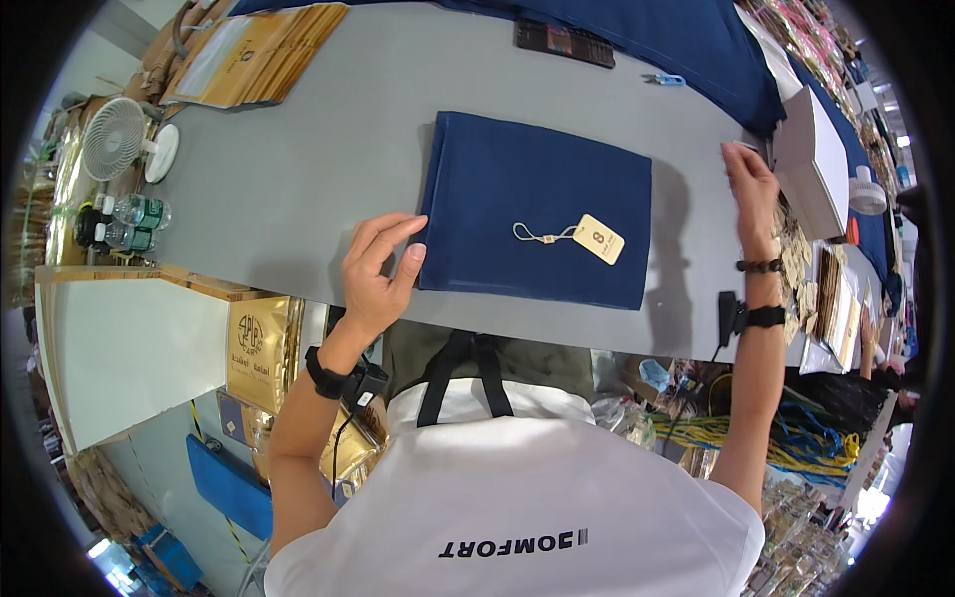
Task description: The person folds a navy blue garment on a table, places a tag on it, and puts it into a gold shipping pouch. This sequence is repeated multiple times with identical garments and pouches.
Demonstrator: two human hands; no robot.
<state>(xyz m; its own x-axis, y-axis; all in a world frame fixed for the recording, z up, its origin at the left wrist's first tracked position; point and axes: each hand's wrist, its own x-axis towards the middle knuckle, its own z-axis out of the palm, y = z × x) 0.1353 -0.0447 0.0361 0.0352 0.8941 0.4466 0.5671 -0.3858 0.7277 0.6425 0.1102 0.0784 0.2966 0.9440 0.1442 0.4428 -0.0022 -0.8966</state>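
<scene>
A folded navy blue cloth (507, 186) lies flat on the grey table (298, 164) before me. On its right half rests a cream hang tag (599, 239) bearing writing, with a looped string (533, 235) stretched out to the left. My left hand (384, 261) is at the cloth's left edge, thumb and fingers apart, holding nothing. To the right of the cloth, beside a white box (813, 164), my right hand (750, 179) is raised with its fingers bent together; whether something small is between the fingertips cannot be told.
A stack of gold and clear packets (254, 60) lies at the back left, near a small white fan (116, 139) and water bottles (142, 213). At the back are a dark phone-like object (565, 45), blue thread snips (665, 80) and more navy cloth (671, 45).
</scene>
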